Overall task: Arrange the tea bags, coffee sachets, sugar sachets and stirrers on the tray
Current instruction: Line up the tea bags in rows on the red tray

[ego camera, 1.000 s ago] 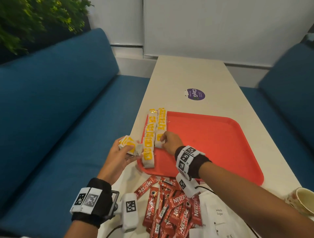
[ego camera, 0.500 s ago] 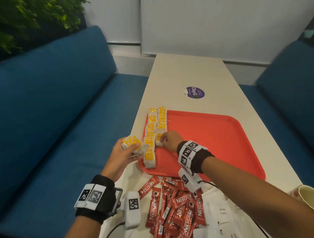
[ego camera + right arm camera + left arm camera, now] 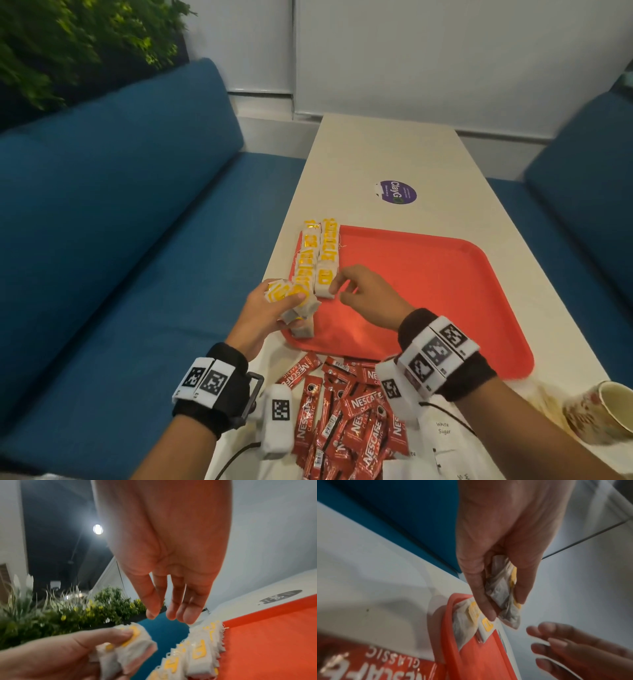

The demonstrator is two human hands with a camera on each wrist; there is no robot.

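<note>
Gripping a small bunch of tea bags (image 3: 291, 301), the left hand (image 3: 263, 315) hovers at the red tray (image 3: 445, 291) edge; the right hand (image 3: 366, 294), fingers loose, holds nothing beside two tea-bag rows (image 3: 317, 257) on the tray. Coffee sachets (image 3: 346, 418) lie heaped on the counter (image 3: 376, 154) nearby.

The person's left hand (image 3: 263, 310) held a small bunch of tea bags (image 3: 291, 298) in its grip at the near left corner of the red tray (image 3: 428, 291). Two rows of tea bags (image 3: 317, 253) lay along the tray's left edge. The right hand (image 3: 368, 296) hovered over the tray, fingertips at the nearest bag of the inner row. Red coffee sachets (image 3: 346, 411) lay heaped on the worktop (image 3: 376, 154) just before the tray, a flowered cup (image 3: 603, 411) off right.
</note>
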